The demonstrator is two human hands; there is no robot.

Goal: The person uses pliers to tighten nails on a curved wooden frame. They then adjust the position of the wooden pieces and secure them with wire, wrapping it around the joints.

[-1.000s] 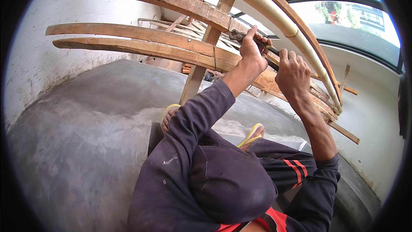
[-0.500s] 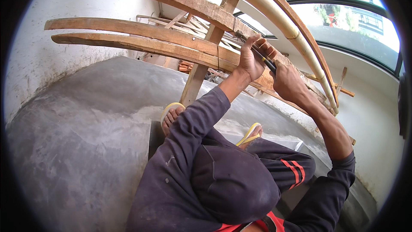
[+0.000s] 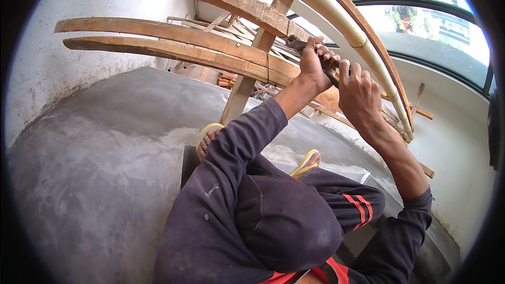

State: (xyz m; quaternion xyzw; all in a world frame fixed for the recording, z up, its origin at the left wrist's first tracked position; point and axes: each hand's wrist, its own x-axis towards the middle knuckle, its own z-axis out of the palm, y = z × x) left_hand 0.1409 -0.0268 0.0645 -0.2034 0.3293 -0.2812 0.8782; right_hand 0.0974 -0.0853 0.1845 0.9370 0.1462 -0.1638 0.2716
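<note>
Dark metal pincers [image 3: 295,43] lie slantwise over the rough wooden beam [image 3: 231,1], their jaws beside a thin wire wrapped round it. My left hand [image 3: 316,68] is closed on the pincers near the jaws. Fingers curled, my right hand [image 3: 360,92] closes at the lower handle end, which it mostly hides. Below the rough beam, two smoother wooden planks [image 3: 158,33] run side by side, with a thin dark tie round them. An upright wooden post [image 3: 242,94] crosses behind the timbers.
A bamboo pole [image 3: 336,16] and a curved board slope down on the right. Sandals [image 3: 306,163] are on my feet on the grey concrete floor [image 3: 105,168]. A white wall [image 3: 84,0] stands left; a window [image 3: 431,37] is at upper right. Sticks and reddish pieces lie behind.
The pincers have turned, their jaws now showing wider over the beam. My left hand has shifted slightly right; my right hand has risen and turned, its knuckles now upward.
</note>
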